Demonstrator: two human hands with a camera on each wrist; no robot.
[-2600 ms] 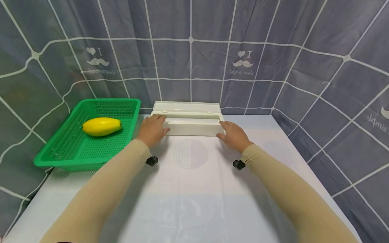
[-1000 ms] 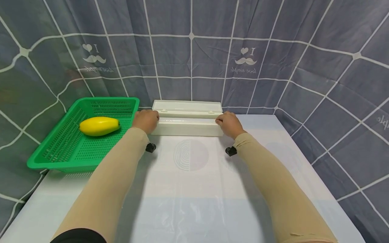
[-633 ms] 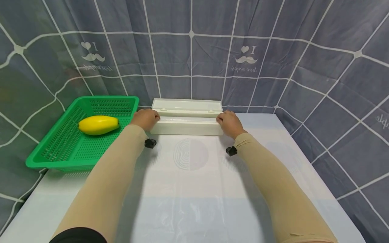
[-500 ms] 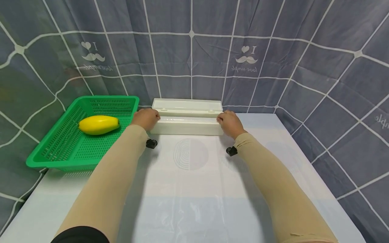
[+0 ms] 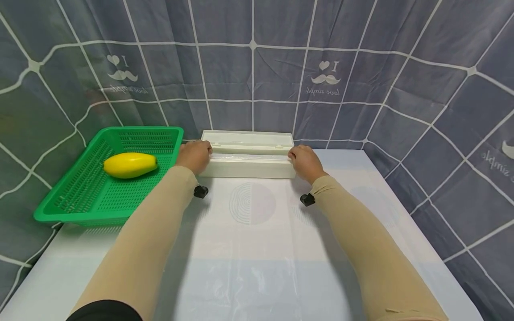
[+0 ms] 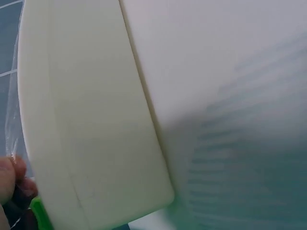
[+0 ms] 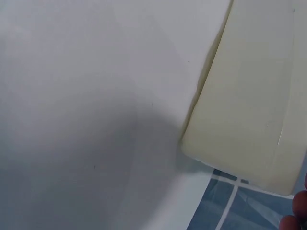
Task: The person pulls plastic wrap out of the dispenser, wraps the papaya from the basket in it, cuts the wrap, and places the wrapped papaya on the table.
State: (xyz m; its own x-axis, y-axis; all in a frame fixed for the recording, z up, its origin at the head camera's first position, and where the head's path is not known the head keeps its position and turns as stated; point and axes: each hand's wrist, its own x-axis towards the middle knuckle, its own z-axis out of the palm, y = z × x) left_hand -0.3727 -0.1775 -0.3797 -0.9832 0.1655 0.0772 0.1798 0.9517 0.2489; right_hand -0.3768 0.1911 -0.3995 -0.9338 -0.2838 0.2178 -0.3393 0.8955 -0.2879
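A white cling film dispenser [image 5: 250, 169] stands at the back of the table, its lid [image 5: 247, 138] tilted up behind it. My left hand [image 5: 194, 157] is at the dispenser's left end, fingers curled. In the left wrist view, its fingertips [image 6: 19, 167] pinch clear cling film [image 6: 13, 110] that stretches along the dispenser's top edge. At the other end, my right hand [image 5: 306, 164] has thumb and fingers drawn together at the film's right side. Only its fingertips [image 7: 300, 206] show in the right wrist view, beside the dispenser's corner.
A green plastic basket [image 5: 108, 218] stands on the left of the white table [image 5: 257, 276], with a yellow papaya-shaped fruit [image 5: 130, 165] in it. A grey curtain [image 5: 277, 76] with white lines surrounds the table's back and sides.
Earliest, both hands lay spread on the dispenser's ends; afterwards their fingers curled to pinch the film. Over the last half second the left hand rises slightly and the right shifts slightly right.
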